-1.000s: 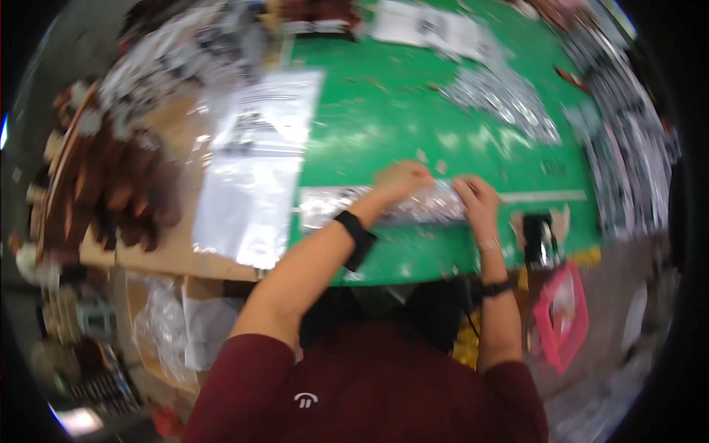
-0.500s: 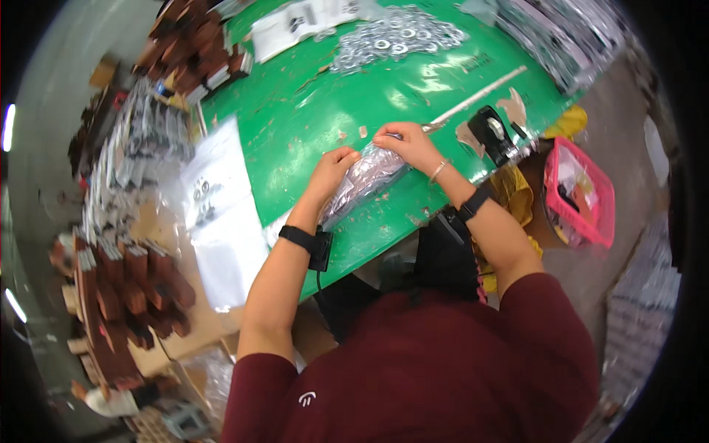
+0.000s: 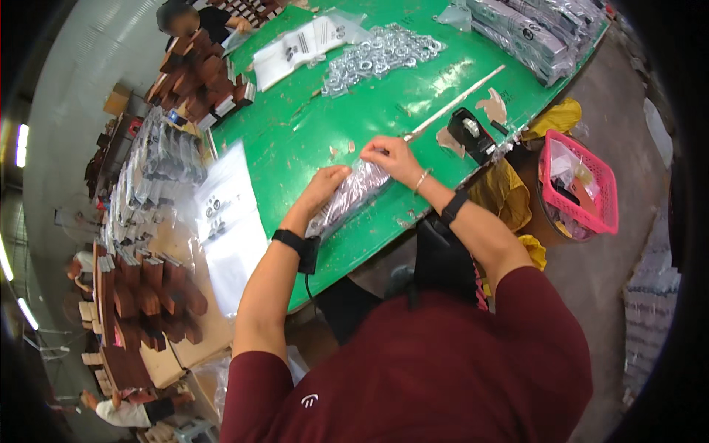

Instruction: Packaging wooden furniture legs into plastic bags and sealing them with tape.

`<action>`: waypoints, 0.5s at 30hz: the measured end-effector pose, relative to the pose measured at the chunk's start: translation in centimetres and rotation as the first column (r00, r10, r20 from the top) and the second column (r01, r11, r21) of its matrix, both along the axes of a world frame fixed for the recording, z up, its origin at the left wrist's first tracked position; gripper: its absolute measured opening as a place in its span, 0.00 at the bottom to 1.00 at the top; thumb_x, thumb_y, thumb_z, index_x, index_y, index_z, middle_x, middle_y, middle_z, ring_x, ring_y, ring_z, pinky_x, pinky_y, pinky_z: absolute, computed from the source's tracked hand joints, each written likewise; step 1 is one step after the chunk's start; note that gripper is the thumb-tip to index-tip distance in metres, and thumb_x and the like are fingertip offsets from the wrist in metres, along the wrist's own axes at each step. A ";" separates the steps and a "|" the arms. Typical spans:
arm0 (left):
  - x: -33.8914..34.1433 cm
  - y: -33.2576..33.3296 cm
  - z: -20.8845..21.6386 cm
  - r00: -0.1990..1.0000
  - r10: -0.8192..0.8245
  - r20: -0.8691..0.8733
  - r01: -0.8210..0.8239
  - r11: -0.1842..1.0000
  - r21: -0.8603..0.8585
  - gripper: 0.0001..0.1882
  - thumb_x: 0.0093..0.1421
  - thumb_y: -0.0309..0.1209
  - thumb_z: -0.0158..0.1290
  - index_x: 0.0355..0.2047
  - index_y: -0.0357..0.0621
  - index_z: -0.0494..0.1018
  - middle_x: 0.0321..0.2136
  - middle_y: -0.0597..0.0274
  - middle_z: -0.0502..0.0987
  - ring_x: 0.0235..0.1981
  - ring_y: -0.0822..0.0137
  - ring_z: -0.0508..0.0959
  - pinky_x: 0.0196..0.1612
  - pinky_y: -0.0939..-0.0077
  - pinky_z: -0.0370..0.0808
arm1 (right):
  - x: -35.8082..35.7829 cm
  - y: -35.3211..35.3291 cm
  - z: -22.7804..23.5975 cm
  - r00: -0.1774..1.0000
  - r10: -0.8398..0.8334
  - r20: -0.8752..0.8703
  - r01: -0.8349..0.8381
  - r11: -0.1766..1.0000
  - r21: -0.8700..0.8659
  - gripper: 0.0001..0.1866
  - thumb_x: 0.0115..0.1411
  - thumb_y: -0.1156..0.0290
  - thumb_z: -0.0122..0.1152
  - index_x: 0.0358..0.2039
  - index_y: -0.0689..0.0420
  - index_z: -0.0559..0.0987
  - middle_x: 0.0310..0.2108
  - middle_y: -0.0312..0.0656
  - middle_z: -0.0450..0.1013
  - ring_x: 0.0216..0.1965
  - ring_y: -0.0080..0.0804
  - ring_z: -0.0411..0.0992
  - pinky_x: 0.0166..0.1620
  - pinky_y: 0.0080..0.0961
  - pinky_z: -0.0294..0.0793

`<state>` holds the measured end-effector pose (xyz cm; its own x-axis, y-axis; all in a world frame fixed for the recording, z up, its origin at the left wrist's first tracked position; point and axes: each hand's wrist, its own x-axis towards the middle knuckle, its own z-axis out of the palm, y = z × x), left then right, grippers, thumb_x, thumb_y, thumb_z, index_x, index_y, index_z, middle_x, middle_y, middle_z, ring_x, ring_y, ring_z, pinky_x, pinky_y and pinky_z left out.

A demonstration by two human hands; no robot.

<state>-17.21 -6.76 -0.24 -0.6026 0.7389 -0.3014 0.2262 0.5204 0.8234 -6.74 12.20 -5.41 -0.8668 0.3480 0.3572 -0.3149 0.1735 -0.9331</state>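
Observation:
A long, clear plastic-wrapped package (image 3: 353, 196) with greyish contents lies slantwise on the green tabletop (image 3: 295, 140), close to its near edge. At its right-hand far end, my right hand (image 3: 394, 157) is closed, thumb and fingers pinching the plastic. My left hand (image 3: 323, 187) rests along the package's left side, fingers pressed together with the tips at the wrap. What exactly lies inside the wrap is hard to make out. Just past my right hand begins a thin pale strip (image 3: 458, 102), and a black tape dispenser (image 3: 471, 134) stands to the right.
Small bagged metal rings (image 3: 380, 57) form a heap farther back. Printed plastic bags (image 3: 225, 207) lie at the left, with more (image 3: 303, 48) behind. Wrapped packages (image 3: 528, 33) are stacked far right. A pink basket (image 3: 609, 188) stands beside the table. Brown pieces (image 3: 148, 295) are piled left; a person (image 3: 210, 22) is beyond.
The view has shifted, and a person at the far left of the table has come into sight. Both hands stay at the package, with only slight finger movement.

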 end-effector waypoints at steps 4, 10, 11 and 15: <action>1.0 0.6 1.1 0.990 -0.127 -0.063 0.132 0.987 0.095 0.21 0.70 0.38 0.47 0.53 0.34 0.74 0.46 0.55 0.80 0.48 0.65 0.76 0.54 0.72 0.70 | 1.9 -0.1 1.0 0.994 -0.069 -0.082 0.074 0.995 0.067 0.08 0.58 0.68 0.66 0.31 0.61 0.82 0.29 0.39 0.76 0.31 0.26 0.73 0.36 0.24 0.71; 3.0 0.8 1.7 0.980 -0.117 -0.163 0.140 0.981 0.135 0.20 0.70 0.36 0.46 0.55 0.37 0.73 0.48 0.52 0.80 0.50 0.65 0.77 0.56 0.71 0.69 | 3.5 -0.1 1.6 0.985 -0.087 -0.146 0.098 0.993 0.066 0.04 0.58 0.75 0.65 0.30 0.62 0.82 0.27 0.37 0.74 0.33 0.23 0.71 0.35 0.21 0.70; 3.5 1.3 1.8 0.969 -0.098 -0.225 0.147 0.966 0.213 0.18 0.68 0.34 0.48 0.55 0.41 0.74 0.45 0.52 0.81 0.46 0.59 0.79 0.53 0.66 0.72 | 3.8 -0.1 1.6 0.986 -0.086 -0.143 0.096 0.993 0.068 0.04 0.58 0.75 0.65 0.30 0.62 0.82 0.27 0.37 0.74 0.33 0.23 0.71 0.35 0.21 0.70; 7.3 2.2 2.3 0.820 0.026 -0.572 0.079 0.985 0.157 0.18 0.62 0.32 0.54 0.52 0.50 0.77 0.32 0.57 0.78 0.33 0.52 0.75 0.42 0.60 0.69 | 5.8 0.2 1.2 0.984 -0.124 -0.126 0.111 0.988 -0.107 0.03 0.58 0.76 0.65 0.31 0.62 0.82 0.34 0.39 0.76 0.38 0.24 0.72 0.42 0.22 0.71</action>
<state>-9.88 -4.57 2.06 -0.6070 0.7643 0.2178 0.6934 0.3755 0.6150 -0.95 12.39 -4.17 -0.7650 0.4842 0.4247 -0.4196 0.1256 -0.8990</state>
